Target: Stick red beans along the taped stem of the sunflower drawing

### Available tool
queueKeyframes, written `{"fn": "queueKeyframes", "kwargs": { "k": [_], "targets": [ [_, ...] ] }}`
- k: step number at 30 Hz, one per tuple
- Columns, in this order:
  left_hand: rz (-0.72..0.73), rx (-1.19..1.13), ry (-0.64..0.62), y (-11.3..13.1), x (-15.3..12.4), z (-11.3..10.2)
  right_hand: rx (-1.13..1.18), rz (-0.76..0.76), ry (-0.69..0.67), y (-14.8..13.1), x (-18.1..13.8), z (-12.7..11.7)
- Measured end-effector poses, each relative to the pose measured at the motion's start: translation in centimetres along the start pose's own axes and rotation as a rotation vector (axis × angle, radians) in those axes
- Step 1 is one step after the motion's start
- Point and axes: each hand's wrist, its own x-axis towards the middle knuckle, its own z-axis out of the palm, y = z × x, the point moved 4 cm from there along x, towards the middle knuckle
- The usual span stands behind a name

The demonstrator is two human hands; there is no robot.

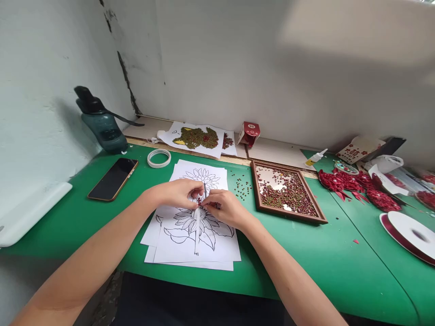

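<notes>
Both hands curl fingers over the flower drawing, grip unclear; the red box bears illegible lettering.

Sheet: white, black-line flower drawing with leaves, flat atop other sheets, edges misaligned. Beans: few, tiny, dark red, bunched over upper half, partly hidden; held or resting unclear.

Reads as a small craft workspace: shown by green table, brown-rimmed frame holding bean-like bits, flower line drawings on paper, glue bottle, ribbon spool, red decorations; set against plain wall, chipped at corner
</notes>
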Motion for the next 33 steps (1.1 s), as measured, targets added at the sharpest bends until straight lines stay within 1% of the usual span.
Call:
{"fn": "queueKeyframes", "kwargs": {
  "k": [10, 22, 27, 33],
  "targets": [
    [0.007, 0.038, 0.013, 0.0, 0.3, 0.1, -0.018, -0.008, -0.004, -0.1, 0.1, 0.1],
    [0.0, 0.007, 0.007, -0.1, 0.2, 0.1, -0.049, -0.004, -0.042, -0.2, 0.0, -0.1],
    [0.005, 0.006, 0.016, -0.2, 0.3, 0.2, -0.126, -0.041, -0.037, -0.8, -0.1, -0.1],
    [-0.012, -0.003, 0.011, -0.1, 0.2, 0.2, -0.127, -0.07, -0.016, -1.0, -0.1, -0.1]
  ]
}}
